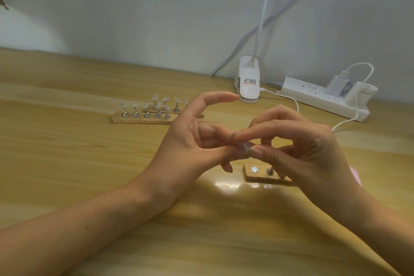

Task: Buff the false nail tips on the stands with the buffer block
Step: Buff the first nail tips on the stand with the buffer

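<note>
Left hand (pixel 186 141), right hand (pixel 302 152): one nail tip (pixel 244 147) pinched between fingers of both, above base (pixel 249 176). Tip to be seated firmly before buffer (pixel 356 176), beyond right fingers, is fetched.

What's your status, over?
Left hand and right hand pinching one nail tip above near stand. Far stands hold tips. Pink buffer block mostly hidden behind right hand.

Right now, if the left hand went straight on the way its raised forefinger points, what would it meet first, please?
Probably the white plastic clip-on lamp base, just beyond the left hand, though depth is unclear: it may stand farther back.
</note>
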{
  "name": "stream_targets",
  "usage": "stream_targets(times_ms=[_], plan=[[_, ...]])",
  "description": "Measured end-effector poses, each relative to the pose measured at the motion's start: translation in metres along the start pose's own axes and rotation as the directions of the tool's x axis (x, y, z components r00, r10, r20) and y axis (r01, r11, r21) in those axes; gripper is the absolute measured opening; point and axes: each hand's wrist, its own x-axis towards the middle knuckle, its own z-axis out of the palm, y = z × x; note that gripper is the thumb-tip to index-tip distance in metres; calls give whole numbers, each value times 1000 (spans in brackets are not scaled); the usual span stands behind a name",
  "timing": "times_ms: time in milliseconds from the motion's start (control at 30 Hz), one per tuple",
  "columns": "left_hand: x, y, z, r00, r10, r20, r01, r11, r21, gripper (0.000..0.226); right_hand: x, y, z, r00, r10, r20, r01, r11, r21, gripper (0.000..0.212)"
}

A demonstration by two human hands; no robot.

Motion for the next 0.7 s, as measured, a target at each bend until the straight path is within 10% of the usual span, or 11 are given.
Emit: stream_targets(times_ms=[333, 700], plan=[[0, 7, -3, 993, 109, 42, -115, 971, 210, 64, 1, -6, -6, 915, 335, 226, -396, 854, 339, 37], [-3, 6, -2, 981, 183, 59, -192, 912, 362, 43, -1, -2, 6, 889, 380, 257, -458, 713, 531, 39]])
